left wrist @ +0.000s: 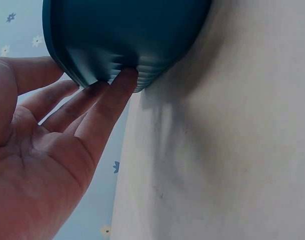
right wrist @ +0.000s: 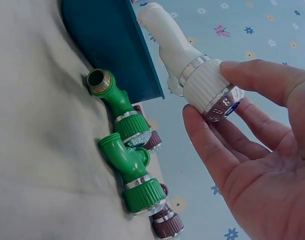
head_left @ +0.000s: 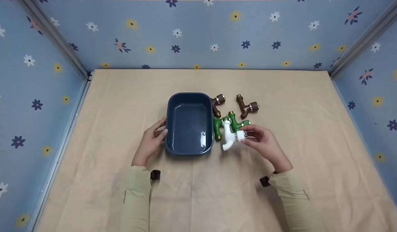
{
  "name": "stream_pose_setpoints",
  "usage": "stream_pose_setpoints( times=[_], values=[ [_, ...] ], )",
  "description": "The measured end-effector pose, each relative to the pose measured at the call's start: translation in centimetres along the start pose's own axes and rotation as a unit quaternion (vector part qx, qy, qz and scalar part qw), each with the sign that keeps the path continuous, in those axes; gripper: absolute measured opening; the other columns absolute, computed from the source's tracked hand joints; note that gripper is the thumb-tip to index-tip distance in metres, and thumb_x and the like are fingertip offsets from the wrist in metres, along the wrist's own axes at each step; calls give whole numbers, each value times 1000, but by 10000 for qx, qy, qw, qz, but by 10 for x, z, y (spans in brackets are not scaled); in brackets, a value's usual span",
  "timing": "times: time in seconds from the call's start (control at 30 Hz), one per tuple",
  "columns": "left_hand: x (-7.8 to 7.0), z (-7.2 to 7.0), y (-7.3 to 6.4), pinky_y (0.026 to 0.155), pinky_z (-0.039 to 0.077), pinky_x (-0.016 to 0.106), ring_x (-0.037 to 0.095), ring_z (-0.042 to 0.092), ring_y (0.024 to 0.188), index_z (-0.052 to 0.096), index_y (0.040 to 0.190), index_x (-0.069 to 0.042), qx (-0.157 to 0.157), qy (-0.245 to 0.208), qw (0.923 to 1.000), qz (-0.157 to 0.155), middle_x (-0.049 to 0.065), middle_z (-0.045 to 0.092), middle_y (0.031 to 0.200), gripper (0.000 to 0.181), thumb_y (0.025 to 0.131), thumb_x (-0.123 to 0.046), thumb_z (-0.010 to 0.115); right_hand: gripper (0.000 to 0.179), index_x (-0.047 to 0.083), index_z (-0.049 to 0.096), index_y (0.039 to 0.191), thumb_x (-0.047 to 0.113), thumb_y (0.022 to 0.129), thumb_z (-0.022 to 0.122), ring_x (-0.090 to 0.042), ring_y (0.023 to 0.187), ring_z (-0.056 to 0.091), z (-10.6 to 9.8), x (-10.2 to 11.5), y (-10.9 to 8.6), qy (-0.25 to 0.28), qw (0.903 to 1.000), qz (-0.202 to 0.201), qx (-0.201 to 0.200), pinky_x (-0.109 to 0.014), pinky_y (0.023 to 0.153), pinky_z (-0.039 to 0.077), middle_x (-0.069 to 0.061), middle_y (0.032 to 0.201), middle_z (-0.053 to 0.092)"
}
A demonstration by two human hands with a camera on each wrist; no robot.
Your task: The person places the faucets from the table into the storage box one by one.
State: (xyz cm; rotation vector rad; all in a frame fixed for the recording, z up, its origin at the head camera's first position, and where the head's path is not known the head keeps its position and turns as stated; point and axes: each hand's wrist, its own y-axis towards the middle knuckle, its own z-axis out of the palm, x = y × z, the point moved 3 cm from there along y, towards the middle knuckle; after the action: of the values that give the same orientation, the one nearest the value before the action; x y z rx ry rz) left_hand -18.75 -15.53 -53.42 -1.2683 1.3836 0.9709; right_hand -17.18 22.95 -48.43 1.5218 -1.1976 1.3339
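Left hand point(head_left: 152, 138): the left wall of the blue bin point(head_left: 189, 98) is touched from outside by nearly straight fingers; nothing is gripped.
Blue bin: stood just left of the middle of the bench point(head_left: 192, 199); no tap is seen inside.
Left brown tap point(head_left: 220, 99): laid just beside the bin's right wall, towards the bench's back edge; contact cannot be told.
Left green tap point(head_left: 217, 127): laid along the same wall, nearer the front, partly hidden by the white tap point(head_left: 229, 137).
White tap: held raised off the bench, right of the bin, spout turned towards the front.
Right green tap point(head_left: 234, 120): laid just behind the white tap's knob.
Right brown tap point(head_left: 244, 108): laid nearest the bench's back right corner.
Right hand point(head_left: 266, 143): the knob is pinched between thumb and fingers, closed to its width.
Progress: the white tap's handling is judged midway, not yet set down; four taps are left lying outside the bin.
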Motion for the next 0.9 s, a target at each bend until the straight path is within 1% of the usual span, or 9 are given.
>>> stream_pose_setpoints(
  times=[0.13, 0.23, 0.37, 0.43, 0.53, 0.73, 0.9],
  values=[
    [0, -1, 1, 87, 52, 35, 32, 55, 118, 38, 148, -17, 24, -28, 10000, -39, 13, 44, 143, 51, 99, -9, 52, 39, -7, 60, 118, -8, 80, 71, -30, 109, 59, 5, 5, 4, 44, 10000, 21, 14, -33, 89, 50, -20, 117, 60],
    [-3, -1, 0, 88, 51, 36, 33, 54, 118, 37, 148, -16, 71, -126, 9999, -90, 15, 42, 144, 52, 99, -9, 52, 39, -9, 59, 118, -10, 81, 70, -34, 109, 58, 10, 14, 6, 51, 10000, 14, 26, -33, 89, 50, -22, 117, 60],
    [-18, 0, -5, 90, 50, 37, 38, 52, 119, 34, 148, -8, 144, -148, 9998, -77, 21, 40, 144, 52, 99, -4, 50, 38, -12, 58, 118, -12, 81, 69, -37, 108, 58, 17, 31, 6, -6, 10000, 10, -6, -32, 88, 51, -23, 115, 60],
    [-26, 1, -8, 90, 50, 36, 39, 52, 119, 34, 148, -5, 147, -78, 9998, -63, 24, 40, 143, 52, 98, -2, 50, 38, -13, 58, 118, -11, 81, 69, -38, 106, 60, 21, 37, 5, -63, 10000, -6, 13, -32, 87, 52, -22, 114, 61],
    [-33, 1, -10, 90, 49, 35, 40, 52, 119, 34, 147, -2, 116, -7, 9999, -56, 25, 40, 142, 52, 98, 0, 50, 38, -12, 58, 118, -11, 81, 69, -39, 104, 61, 24, 40, 7, -42, 10000, -17, 35, -33, 85, 52, -22, 113, 61],
    [-35, 1, -11, 91, 49, 35, 41, 52, 118, 35, 147, -2, 107, -78, 9999, -111, 25, 40, 142, 52, 98, 0, 50, 37, -11, 60, 116, -10, 80, 70, -36, 103, 61, 33, 41, 11, -68, 9999, -115, 31, -32, 85, 52, -22, 111, 61],
    [-32, 1, -9, 90, 50, 38, 43, 52, 118, 34, 147, -1, 157, -153, 9998, -39, 27, 40, 142, 52, 98, 1, 50, 37, -11, 60, 116, -9, 80, 71, -32, 104, 61, 43, 40, 16, -132, 9996, -245, 15, -32, 86, 52, -22, 112, 62]
  ],
)
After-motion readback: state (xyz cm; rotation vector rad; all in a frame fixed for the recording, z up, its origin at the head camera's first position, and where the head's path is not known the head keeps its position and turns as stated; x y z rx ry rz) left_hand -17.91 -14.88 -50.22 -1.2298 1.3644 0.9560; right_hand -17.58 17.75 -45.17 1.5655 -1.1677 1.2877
